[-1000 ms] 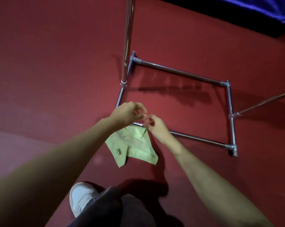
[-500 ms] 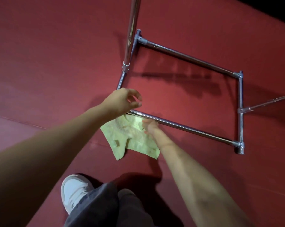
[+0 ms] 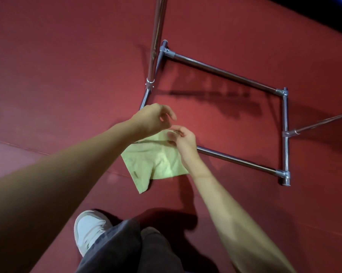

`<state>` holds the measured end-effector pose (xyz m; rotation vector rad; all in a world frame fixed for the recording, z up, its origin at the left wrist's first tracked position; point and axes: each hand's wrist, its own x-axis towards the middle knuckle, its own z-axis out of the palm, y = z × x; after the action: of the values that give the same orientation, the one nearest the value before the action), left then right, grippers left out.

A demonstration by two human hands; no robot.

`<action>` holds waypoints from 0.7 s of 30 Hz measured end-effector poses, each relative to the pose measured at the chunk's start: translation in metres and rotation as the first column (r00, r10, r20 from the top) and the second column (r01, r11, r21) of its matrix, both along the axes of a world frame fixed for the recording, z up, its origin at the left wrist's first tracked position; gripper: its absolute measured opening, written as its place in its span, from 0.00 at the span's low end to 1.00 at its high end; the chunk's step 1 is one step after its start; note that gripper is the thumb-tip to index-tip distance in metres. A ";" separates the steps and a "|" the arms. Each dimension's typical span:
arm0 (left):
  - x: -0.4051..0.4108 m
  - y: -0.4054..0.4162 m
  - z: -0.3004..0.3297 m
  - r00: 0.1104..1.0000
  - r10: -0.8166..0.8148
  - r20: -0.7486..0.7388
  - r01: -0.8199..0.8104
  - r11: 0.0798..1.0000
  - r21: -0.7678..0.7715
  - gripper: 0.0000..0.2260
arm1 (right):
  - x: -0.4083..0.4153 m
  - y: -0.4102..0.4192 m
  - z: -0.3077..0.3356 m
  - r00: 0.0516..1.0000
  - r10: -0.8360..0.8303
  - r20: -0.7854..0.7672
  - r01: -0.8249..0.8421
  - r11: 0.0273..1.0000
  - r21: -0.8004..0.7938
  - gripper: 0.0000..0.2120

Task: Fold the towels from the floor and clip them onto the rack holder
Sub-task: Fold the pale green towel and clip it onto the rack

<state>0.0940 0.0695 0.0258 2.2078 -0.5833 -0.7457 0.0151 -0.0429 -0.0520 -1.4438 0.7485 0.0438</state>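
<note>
**Two hands over a soft yellow towel**

Nearest us at 6 o'clock, a white shoe [image 3: 89,231] on the red floor [image 3: 58,75]. Moving out, the yellow-green towel [image 3: 156,160] hangs at centre: limp and light, we reckon, best taken by its top corners. Our right hand [image 3: 184,140] pinches its upper edge; our left hand [image 3: 152,119] hovers loosely curled, holding nothing visible. A small tag shows, unreadable. Beyond, toward 1 o'clock, the chrome rack [image 3: 221,71] stands.
</note>
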 end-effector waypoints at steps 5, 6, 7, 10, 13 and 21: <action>0.006 -0.010 0.041 0.984 -0.158 0.083 0.161 0.986 -0.032 0.19 | -0.009 -0.012 0.089 0.968 0.151 0.199 -0.138 0.987 -0.079 0.16; 0.006 -0.013 0.057 0.975 -0.209 0.080 0.214 0.975 -0.055 0.20 | -0.011 -0.015 0.109 0.958 0.174 0.230 -0.154 0.983 -0.104 0.16; 0.005 -0.016 0.076 0.961 -0.267 0.069 0.271 0.961 -0.058 0.18 | -0.013 -0.019 0.130 0.945 0.201 0.258 -0.170 0.976 -0.138 0.16; 0.000 -0.027 0.135 0.918 -0.393 0.056 0.393 0.919 -0.001 0.09 | -0.020 -0.037 0.197 0.897 0.325 0.298 -0.238 0.926 -0.293 0.15; -0.011 -0.037 0.200 0.922 -0.377 0.086 0.378 0.926 0.004 0.06 | -0.031 -0.064 0.270 0.866 0.379 0.326 -0.223 0.876 -0.428 0.14; -0.066 -0.092 0.372 0.873 -0.125 0.471 0.230 0.958 -0.173 0.09 | -0.077 -0.116 0.447 0.759 0.363 0.540 -0.061 0.866 -0.496 0.14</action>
<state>0.0279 -0.0225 0.3982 2.1360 -1.0650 -0.2193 -0.0615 -0.1593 0.3947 -1.8454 0.0204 -0.4445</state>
